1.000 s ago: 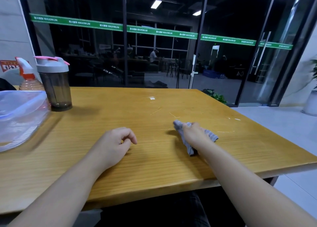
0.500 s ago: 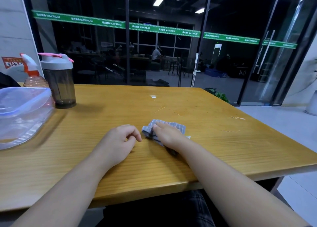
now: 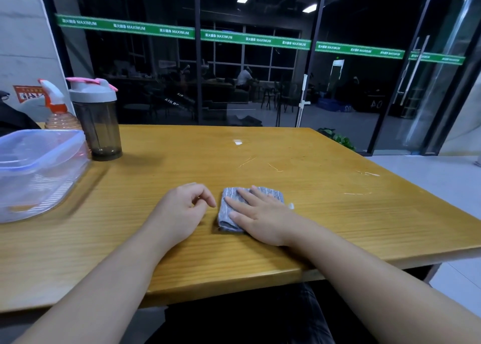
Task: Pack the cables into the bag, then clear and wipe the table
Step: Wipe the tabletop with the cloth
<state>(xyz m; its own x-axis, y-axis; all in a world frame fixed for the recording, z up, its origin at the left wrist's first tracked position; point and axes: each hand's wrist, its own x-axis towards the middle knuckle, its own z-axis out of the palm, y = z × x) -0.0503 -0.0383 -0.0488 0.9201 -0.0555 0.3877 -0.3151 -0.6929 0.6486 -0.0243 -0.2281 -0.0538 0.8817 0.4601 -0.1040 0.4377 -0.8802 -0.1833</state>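
Right hand (image 3: 263, 217) is laid flat, fingers spread, on a grey cloth (image 3: 230, 208), partly hiding it; left hand (image 3: 179, 211) is loosely curled, empty, on the table (image 3: 325, 187).

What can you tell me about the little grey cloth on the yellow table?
The small grey cloth looks like soft, ribbed fabric folded into a thick pad. It lies flat on the yellow wooden table, near the front edge. The right hand presses down on it with flat, spread fingers, covering its right part, so only the left side and top edge show. The left hand rests loosely curled just beside it, not touching. A tiny white bit pokes out at its right side; what it is cannot be told.
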